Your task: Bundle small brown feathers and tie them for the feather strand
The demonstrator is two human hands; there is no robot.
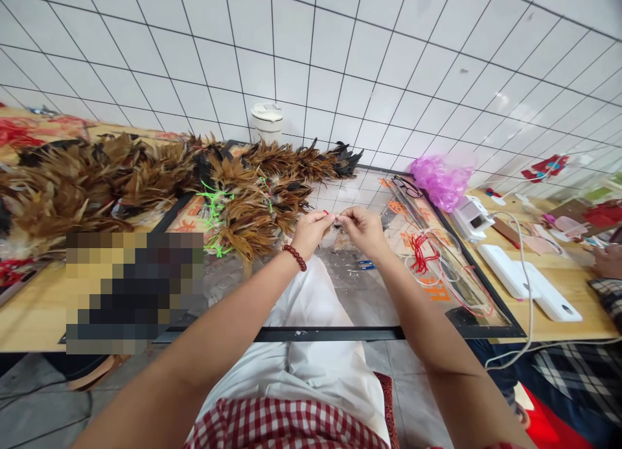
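My left hand (312,232), a beaded bracelet at its wrist, meets my right hand (363,230) above the glass-topped table. Fingertips of both are pinched together around something tiny and pale that I cannot make out. A speck of red shows at the left fingertips. Just left of the hands lie bundles of brown feathers (250,232), some with bright green ties (214,203). A blue-handled tool (367,265), perhaps thread snips, rests below my right hand. Red cords (424,253) and pale looped strands lie to the right of it.
Longer brown feather strips (97,177) cover the left side. A white lidded cup (267,122) stands by the tiled wall. Rightward are glasses (407,186), a purple plastic bag (444,180), a white charger (471,219), white power banks (529,280) with a cable, and another person's sleeve (607,300).
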